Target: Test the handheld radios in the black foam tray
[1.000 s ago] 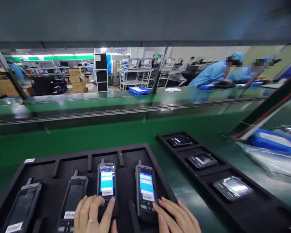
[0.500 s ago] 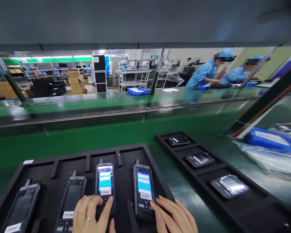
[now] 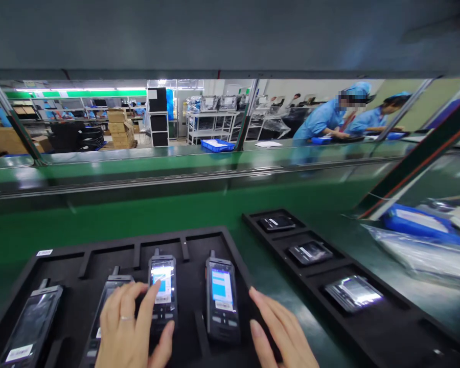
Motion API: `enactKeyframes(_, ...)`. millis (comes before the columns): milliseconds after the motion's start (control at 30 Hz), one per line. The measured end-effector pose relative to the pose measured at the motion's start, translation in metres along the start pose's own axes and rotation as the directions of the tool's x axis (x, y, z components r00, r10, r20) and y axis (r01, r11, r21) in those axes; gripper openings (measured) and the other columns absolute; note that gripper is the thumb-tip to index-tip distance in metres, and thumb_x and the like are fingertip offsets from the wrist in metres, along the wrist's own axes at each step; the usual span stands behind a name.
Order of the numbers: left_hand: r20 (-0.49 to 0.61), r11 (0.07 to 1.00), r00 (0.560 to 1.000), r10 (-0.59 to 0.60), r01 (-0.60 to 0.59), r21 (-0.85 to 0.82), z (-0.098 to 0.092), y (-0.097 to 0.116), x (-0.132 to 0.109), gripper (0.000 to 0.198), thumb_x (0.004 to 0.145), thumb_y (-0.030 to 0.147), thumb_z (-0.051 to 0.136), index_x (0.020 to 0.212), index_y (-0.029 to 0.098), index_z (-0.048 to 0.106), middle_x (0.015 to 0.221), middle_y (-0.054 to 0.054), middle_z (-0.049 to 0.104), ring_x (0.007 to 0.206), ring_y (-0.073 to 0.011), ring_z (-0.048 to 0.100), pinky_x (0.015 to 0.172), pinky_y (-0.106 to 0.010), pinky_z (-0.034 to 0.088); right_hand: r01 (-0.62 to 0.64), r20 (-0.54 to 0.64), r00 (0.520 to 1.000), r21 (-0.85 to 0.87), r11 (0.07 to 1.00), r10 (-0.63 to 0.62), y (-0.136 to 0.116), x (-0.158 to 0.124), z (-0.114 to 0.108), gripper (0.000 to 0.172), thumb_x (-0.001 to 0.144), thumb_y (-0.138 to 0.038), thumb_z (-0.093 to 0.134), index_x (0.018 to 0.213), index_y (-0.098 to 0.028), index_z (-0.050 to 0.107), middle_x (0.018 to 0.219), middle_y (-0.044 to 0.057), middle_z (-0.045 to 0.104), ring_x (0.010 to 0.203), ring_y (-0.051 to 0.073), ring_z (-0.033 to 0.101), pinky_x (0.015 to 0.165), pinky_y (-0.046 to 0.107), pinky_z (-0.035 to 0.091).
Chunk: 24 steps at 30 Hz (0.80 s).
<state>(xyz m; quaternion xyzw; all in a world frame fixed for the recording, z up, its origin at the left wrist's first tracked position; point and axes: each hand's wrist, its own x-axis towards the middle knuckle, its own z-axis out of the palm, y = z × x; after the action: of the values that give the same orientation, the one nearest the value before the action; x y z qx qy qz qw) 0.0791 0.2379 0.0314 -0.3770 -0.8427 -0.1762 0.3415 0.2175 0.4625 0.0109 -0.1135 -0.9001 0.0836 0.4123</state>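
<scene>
A black foam tray (image 3: 111, 250) lies in front of me with several black handheld radios standing in its slots. Two radios have lit blue screens: one (image 3: 162, 286) under my left hand (image 3: 128, 329), whose index finger reaches onto its screen, and one (image 3: 221, 299) just left of my right hand (image 3: 279, 332). My right hand rests flat on the tray's right edge, fingers apart, holding nothing. Two dark-screened radios (image 3: 32, 324) sit further left; my left hand partly hides one of them.
A second black tray (image 3: 391, 322) to the right holds three devices lying flat (image 3: 352, 293). Clear plastic bags and a blue item (image 3: 419, 225) lie at far right. Beyond the green conveyor (image 3: 176, 204), two people in blue coats (image 3: 329, 117) work at another bench.
My left hand slid up and left, its index finger now on the lit radio's screen. My right hand drew back from the other radio's keys to the tray edge.
</scene>
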Motion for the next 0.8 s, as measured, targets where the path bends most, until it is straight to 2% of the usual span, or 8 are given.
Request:
enactKeyframes(67,0.052,0.999,0.998,-0.035,0.034,0.024,-0.007,-0.002,0.012,0.038,0.094,0.034,0.045,0.125,0.016,0.055,0.117,-0.015,0.051,0.112,-0.0368,0.047,0.091,-0.055,0.040,-0.009,0.055,0.998,-0.032,0.999,0.011,-0.001,0.015,0.001,0.036,0.099,-0.029,0.045,0.133,-0.023,0.054,0.121,0.007,0.066,0.107,0.023,0.065,0.087,0.036,0.060)
enactKeyframes(167,0.113,0.996,0.989,-0.090,0.087,0.030,-0.007,0.001,0.021,0.043,0.097,0.042,0.041,0.127,0.016,0.057,0.122,-0.017,0.049,0.117,-0.0383,0.044,0.092,-0.057,0.039,0.017,0.090,0.996,-0.074,0.997,-0.010,-0.001,0.029,0.007,0.033,0.101,-0.034,0.041,0.128,-0.024,0.057,0.118,0.006,0.068,0.106,0.023,0.065,0.084,0.039,0.062)
enactKeyframes(400,0.174,0.988,0.976,-0.129,0.142,-0.064,0.003,0.006,0.017,0.040,0.098,0.042,0.041,0.131,0.022,0.055,0.125,-0.013,0.049,0.120,-0.0333,0.043,0.096,-0.056,0.042,0.105,0.112,0.990,-0.149,0.983,-0.089,-0.006,0.030,0.011,0.033,0.100,-0.037,0.041,0.125,-0.027,0.060,0.117,0.008,0.066,0.105,0.025,0.065,0.079,0.041,0.062)
enactKeyframes(600,0.215,0.985,0.965,-0.151,0.164,-0.046,0.001,0.006,0.020,0.032,0.098,0.036,0.044,0.120,0.025,0.064,0.123,-0.012,0.050,0.120,-0.0321,0.043,0.096,-0.055,0.043,0.001,0.085,0.996,-0.050,0.999,0.003,-0.001,0.025,0.013,0.034,0.102,-0.035,0.036,0.128,-0.024,0.054,0.121,0.004,0.067,0.111,0.021,0.063,0.084,0.036,0.060)
enactKeyframes(800,0.227,0.994,0.968,-0.110,0.101,0.048,0.003,0.009,0.024,0.030,0.093,0.030,0.053,0.118,0.021,0.068,0.120,-0.015,0.050,0.119,-0.0371,0.042,0.094,-0.060,0.042,-0.022,0.088,0.996,-0.029,0.999,0.025,0.001,0.020,0.014,0.032,0.102,-0.035,0.036,0.125,-0.025,0.055,0.122,0.002,0.067,0.115,0.020,0.062,0.086,0.036,0.060)
